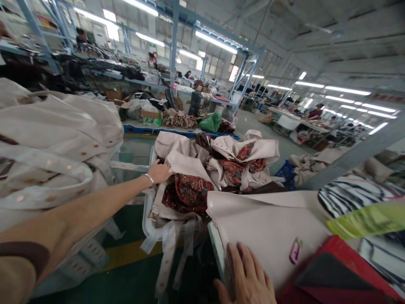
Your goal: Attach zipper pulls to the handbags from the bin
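Note:
My left hand (159,171) reaches out to a white bin (147,217) and is closed on the edge of a beige leather bag (186,162). The bag's dark red patterned lining (193,192) bulges out below my fingers. More beige bags (259,150) with the same lining are heaped in the bin, and straps with metal eyelets (169,257) hang over its near side. Fingers spread, my right hand (249,276) lies flat on a beige leather piece (268,215) at the table's left edge. A small pink tool (295,251) lies on that piece.
A tall pile of beige bags (57,126) stands at the left. Red material (341,270), zebra-striped fabric (354,190) and a yellow-green strip (370,219) cover the right side. A slanted grey post (351,147) rises behind them, near a blue crate (287,173). People work at distant tables.

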The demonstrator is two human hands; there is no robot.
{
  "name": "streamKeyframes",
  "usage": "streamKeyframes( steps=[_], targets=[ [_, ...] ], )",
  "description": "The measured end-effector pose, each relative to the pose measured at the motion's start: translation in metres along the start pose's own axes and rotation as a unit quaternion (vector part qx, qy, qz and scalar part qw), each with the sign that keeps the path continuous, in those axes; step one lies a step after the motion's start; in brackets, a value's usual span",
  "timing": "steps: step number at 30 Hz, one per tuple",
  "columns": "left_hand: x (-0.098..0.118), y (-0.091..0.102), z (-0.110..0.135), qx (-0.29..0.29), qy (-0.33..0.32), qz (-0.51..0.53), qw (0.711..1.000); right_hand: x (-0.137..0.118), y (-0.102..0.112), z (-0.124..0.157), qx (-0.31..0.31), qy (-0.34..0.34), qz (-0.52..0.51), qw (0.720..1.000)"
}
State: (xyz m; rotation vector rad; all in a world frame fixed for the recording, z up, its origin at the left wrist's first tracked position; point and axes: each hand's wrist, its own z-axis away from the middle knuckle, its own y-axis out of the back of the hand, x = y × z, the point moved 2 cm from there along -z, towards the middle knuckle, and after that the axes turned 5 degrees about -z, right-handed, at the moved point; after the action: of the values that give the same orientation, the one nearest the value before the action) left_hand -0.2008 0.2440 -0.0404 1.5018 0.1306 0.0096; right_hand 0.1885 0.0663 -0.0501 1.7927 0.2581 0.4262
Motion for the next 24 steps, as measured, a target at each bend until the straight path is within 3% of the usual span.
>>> streamKeyframes(
  steps=[4,7,11,13,16,18,21,24],
  targets=[
    [0.004,0.076,-0.009,0.067,-0.024,0.017,0.997,-0.002,0.007,-0.002,0.017,0.009,-0.012,1.000],
    [0.002,0.144,0.010,0.147,-0.027,0.026,0.988,0.003,0.011,-0.002,0.008,0.003,-0.053,0.999],
    [0.001,0.228,0.071,0.245,-0.067,0.039,0.966,0.007,0.020,-0.004,-0.017,-0.040,-0.157,0.987],
    [0.004,0.261,0.109,0.280,-0.092,0.046,0.954,-0.003,0.031,-0.007,0.018,-0.087,-0.206,0.975],
    [0.017,0.298,0.165,0.333,-0.113,0.048,0.935,-0.044,0.056,-0.012,0.113,-0.118,-0.299,0.940],
    [0.027,0.316,0.199,0.362,-0.129,0.058,0.921,-0.080,0.078,-0.016,0.166,-0.096,-0.353,0.916],
    [0.040,0.338,0.239,0.317,-0.172,0.138,0.922,-0.118,0.111,-0.014,0.242,-0.055,-0.412,0.877],
    [0.045,0.352,0.265,0.199,-0.239,0.239,0.920,-0.116,0.138,0.007,0.290,-0.053,-0.492,0.819]
  ],
)
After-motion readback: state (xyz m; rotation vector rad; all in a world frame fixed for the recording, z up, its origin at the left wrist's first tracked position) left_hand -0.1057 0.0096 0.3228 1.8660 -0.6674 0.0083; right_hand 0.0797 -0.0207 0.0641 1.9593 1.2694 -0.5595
